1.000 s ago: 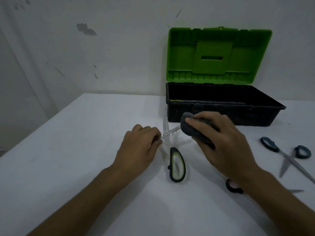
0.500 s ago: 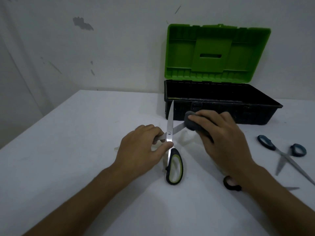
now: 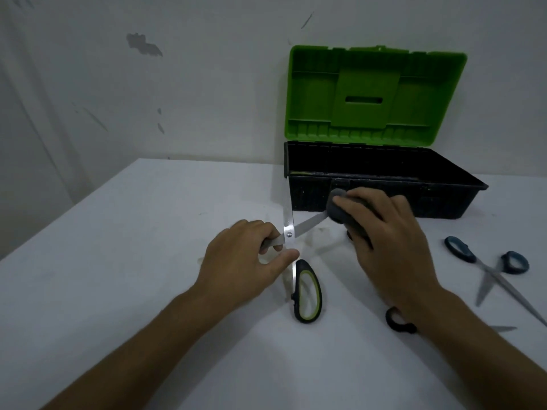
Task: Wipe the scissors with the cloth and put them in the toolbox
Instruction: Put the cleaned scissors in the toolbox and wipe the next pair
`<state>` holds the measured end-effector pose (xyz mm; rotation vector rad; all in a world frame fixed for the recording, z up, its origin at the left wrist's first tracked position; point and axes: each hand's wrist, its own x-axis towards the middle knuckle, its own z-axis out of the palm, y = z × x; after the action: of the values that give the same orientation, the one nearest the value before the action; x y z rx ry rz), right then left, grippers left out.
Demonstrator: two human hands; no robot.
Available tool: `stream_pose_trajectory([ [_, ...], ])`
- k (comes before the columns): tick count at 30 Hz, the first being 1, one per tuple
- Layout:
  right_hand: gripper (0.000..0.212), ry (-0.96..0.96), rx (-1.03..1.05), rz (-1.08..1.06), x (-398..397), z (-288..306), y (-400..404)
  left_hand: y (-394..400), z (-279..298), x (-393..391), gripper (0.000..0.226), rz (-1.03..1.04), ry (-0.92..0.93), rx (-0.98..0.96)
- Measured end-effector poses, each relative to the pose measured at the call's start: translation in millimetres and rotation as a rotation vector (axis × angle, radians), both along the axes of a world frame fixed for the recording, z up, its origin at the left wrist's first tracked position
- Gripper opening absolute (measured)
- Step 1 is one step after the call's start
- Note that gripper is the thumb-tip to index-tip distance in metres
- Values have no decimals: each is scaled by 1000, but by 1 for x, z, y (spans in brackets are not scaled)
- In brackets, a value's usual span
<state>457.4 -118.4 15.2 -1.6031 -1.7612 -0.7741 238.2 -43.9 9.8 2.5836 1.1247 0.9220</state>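
Head view shows the left hand (image 3: 236, 261) pinching the scissors (image 3: 288, 235) at the shank just beside the pivot, fingers curled round the metal, with both blades splayed wide beyond that grip and the green-and-black handle (image 3: 307, 291) lying on the table (image 3: 118, 261) below it. The right hand (image 3: 384, 241) is wrapped round the grey cloth (image 3: 337, 208), pressing it on the far end of the outer blade. The open toolbox (image 3: 444, 199) sits just beyond the cloth. Because the blades are spread, a fast stroke could drag the cloth off the tip, or fingers onto an edge. Cloth contact looks firm, though dim light makes that uncertain
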Motion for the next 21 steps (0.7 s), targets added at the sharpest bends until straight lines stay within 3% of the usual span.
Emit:
stream_pose_trajectory([
  [5,34,-107,-64,215,-29,-6,1,-1,-1,0,31,13,7,93],
  [12,42,15,10,33,-9,-1,0,-1,3,0,31,2,-24,102],
  [18,43,-73,-67,194,-32,-3,-2,-1,-1,2,40,14,-13,93],
  [21,43,-30,-58,130,-20,-4,4,0,0,0,37,9,-21,123],
])
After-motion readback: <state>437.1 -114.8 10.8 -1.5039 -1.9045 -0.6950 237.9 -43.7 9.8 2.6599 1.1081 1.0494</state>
